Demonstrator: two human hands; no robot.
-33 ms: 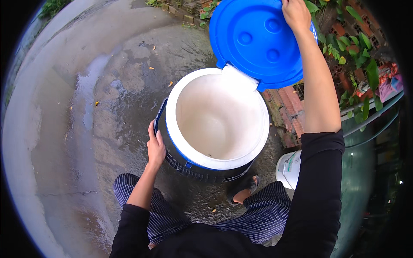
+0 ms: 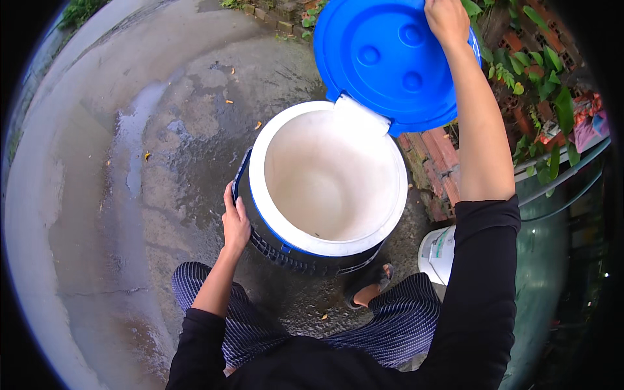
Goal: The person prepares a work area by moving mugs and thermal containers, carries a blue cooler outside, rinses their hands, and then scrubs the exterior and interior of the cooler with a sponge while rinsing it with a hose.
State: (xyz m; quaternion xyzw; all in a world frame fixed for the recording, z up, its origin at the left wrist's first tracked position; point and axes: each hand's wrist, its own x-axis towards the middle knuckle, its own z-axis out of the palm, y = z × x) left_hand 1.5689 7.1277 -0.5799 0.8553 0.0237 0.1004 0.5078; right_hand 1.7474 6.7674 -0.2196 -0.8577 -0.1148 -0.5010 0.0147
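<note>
A round insulated cooler bucket (image 2: 263, 156) with a thick white rim stands in front of me. Its white inside looks bare apart from a tiny dark speck low on the near wall. The blue lid (image 2: 383, 71) is swung up at the far right side, still joined to the rim by a hinge. My right hand (image 2: 447, 23) is closed over the lid's far edge, its fingertips partly hidden. At the cooler's left side, my left hand (image 2: 235, 224) is closed around the dark carrying handle (image 2: 242, 174), fingers outside and thumb toward the body.
Wet concrete (image 2: 195, 117) with a few fallen leaves surrounds the cooler. Bricks (image 2: 439, 159) and green plants (image 2: 559, 110) line the right side. A white bucket (image 2: 437, 253) stands beside my right leg. My sandalled foot (image 2: 370, 289) is close to the cooler's near side.
</note>
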